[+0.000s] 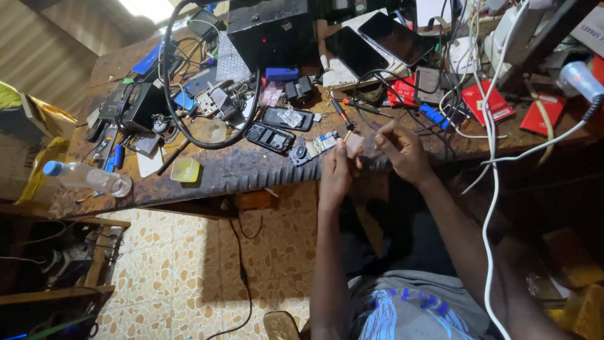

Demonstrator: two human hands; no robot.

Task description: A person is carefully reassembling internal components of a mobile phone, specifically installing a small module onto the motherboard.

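Two hands meet just off the front edge of the tabletop [251, 170], near its middle. Left hand [336, 170] is clenched around a small pale square piece [353, 143], likely a phone part or component, held upright at chest level so the head camera looks straight onto it. Right hand [402, 151] is pinched on a thin pale tool [385, 128] with its tip toward the piece; too small to say what kind of tool, and whether it touches the piece I cannot tell.

Opened dark phone shells [270, 136] and a small circuit board [325, 141] lie at the front edge just beside the left hand, within easy reach. Two dark phones [377, 44] lie face up toward the back edge, out of the way. A black box [270, 28] sits at the back, a thick black cable loop [189, 94] running round the clutter to its left. A plastic bottle [88, 178] lies on its side at the front left corner. Red packets [487, 101] and a white cable [491, 189] sit on the right side; the cable is cut off by the bottom of the frame. Back-left clutter is too tangled to sort.
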